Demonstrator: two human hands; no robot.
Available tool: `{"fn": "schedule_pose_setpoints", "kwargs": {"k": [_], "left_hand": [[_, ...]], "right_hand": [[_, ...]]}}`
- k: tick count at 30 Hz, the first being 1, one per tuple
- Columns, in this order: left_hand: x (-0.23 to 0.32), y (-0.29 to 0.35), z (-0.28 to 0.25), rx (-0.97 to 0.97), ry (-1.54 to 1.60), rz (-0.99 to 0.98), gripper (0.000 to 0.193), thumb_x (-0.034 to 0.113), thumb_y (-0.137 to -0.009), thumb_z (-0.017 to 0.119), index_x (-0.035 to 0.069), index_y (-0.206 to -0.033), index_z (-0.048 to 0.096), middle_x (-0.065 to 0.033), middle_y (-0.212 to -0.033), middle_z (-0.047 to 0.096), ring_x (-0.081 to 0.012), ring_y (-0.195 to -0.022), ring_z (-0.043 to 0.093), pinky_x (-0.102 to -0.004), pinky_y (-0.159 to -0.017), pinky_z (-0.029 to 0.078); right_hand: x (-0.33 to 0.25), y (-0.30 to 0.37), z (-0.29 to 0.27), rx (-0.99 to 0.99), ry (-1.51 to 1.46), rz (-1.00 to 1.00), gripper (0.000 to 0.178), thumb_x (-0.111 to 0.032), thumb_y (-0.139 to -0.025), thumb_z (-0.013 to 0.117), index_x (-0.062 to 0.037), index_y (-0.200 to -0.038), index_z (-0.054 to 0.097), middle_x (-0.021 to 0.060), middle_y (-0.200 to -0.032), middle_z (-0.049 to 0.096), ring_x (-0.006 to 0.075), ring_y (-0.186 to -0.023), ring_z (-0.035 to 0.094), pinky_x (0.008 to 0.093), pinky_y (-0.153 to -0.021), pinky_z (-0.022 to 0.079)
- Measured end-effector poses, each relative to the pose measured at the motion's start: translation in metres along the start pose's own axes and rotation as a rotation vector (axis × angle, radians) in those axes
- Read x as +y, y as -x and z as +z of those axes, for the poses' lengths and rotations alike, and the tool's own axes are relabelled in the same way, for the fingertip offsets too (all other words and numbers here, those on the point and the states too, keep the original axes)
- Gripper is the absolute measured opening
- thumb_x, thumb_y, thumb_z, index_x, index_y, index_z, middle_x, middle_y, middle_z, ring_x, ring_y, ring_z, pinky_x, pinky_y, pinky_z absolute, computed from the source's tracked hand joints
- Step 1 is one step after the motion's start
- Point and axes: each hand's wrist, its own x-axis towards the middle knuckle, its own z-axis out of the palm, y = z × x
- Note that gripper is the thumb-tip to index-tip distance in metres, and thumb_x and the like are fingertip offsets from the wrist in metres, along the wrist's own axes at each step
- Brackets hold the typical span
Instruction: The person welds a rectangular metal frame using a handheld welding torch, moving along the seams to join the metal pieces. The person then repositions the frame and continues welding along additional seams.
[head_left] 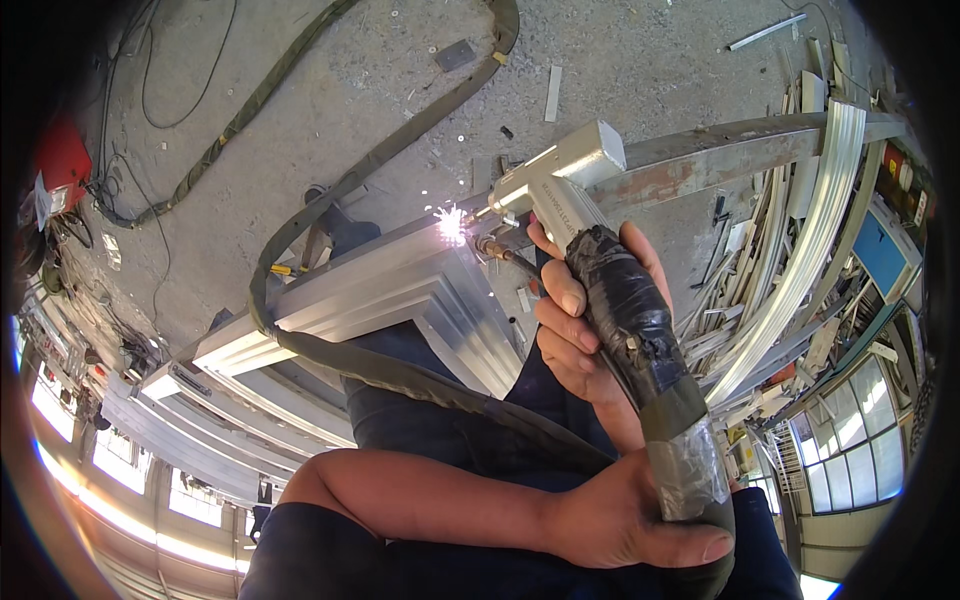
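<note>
Evidently, the right hand (585,340) grips the stiff, probably front-heavy welding torch (580,215) by its taped handle (622,300), likely its surest hold, while the left hand (620,520) clasps the near end.

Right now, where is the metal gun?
In the head view, the gun is right of centre, held by the right hand and left hand, its nozzle beside the bright spark at the silver frame.

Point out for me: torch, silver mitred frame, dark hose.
Torch (622,300): head view, on its black-wrapped grip.
Silver mitred frame (388,285): head view, on the longer leg's ridged face.
Dark hose (400,378): head view, on the stretch crossing the person's lap.
</note>
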Motion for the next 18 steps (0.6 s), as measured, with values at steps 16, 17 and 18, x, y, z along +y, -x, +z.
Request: {"fn": "schedule_pose_setpoints", "kwargs": {"k": [16, 17, 18], "left_hand": [[-0.0030, 0.0036, 0.0029, 0.013, -0.013, 0.031, 0.047, 0.027, -0.092, 0.076, 0.002, -0.123, 0.052, -0.0048, -0.109, 0.058, -0.0145, -0.103, 0.055, -0.0313, -0.092, 0.046], [-0.0036, 0.0037, 0.0030, 0.015, -0.019, 0.038, 0.047, 0.027, -0.092, 0.076, 0.002, -0.124, 0.052, -0.0047, -0.109, 0.058, -0.0144, -0.103, 0.055, -0.0312, -0.092, 0.046], [-0.0039, 0.0038, 0.0031, 0.011, -0.022, 0.038, 0.047, 0.027, -0.092, 0.076, 0.002, -0.124, 0.052, -0.0047, -0.109, 0.058, -0.0144, -0.103, 0.055, -0.0312, -0.092, 0.046]], "right_hand": [[0.0029, 0.0033, 0.0029, 0.010, 0.005, -0.001, 0.079, -0.053, -0.103, 0.033, 0.0105, -0.150, 0.026, 0.0160, -0.084, 0.056, 0.0225, -0.059, 0.053, 0.0336, -0.048, 0.046], [0.0031, 0.0035, 0.0027, 0.010, 0.005, -0.002, 0.079, -0.053, -0.103, 0.033, 0.0105, -0.150, 0.026, 0.0160, -0.084, 0.056, 0.0224, -0.059, 0.053, 0.0336, -0.048, 0.046], [0.0036, 0.0037, 0.0032, 0.013, 0.003, -0.004, 0.079, -0.053, -0.103, 0.033, 0.0104, -0.150, 0.026, 0.0160, -0.084, 0.056, 0.0224, -0.059, 0.053, 0.0335, -0.048, 0.046]]}}
